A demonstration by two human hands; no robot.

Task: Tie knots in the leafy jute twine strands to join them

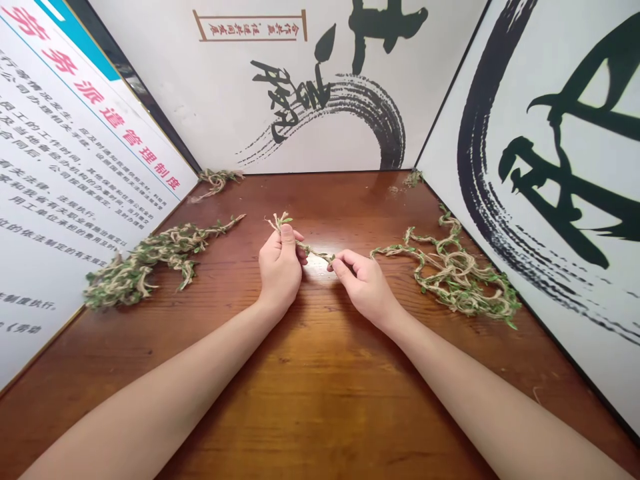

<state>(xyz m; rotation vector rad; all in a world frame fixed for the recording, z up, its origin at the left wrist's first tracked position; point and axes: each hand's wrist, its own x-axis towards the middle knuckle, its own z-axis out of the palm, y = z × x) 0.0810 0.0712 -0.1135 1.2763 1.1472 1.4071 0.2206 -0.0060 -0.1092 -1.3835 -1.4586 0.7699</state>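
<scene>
leafy jute vine (311, 251) | short strand, small green leaves | pinched between left hand (280, 270) and right hand (365, 288)

My wooden tabletop (320, 407) carries leafy jute-twine vines: a long bunch (145, 263) at ten o'clock, a looser coiled tangle (450, 273) at two o'clock, a small tuft (216, 180) at eleven o'clock, and another tuft (413, 178) at one o'clock.

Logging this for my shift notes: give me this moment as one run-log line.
left hand: pinches leafy jute-twine strand | right hand: pinches its other end | nearby: twine tangles on wooden table
</scene>
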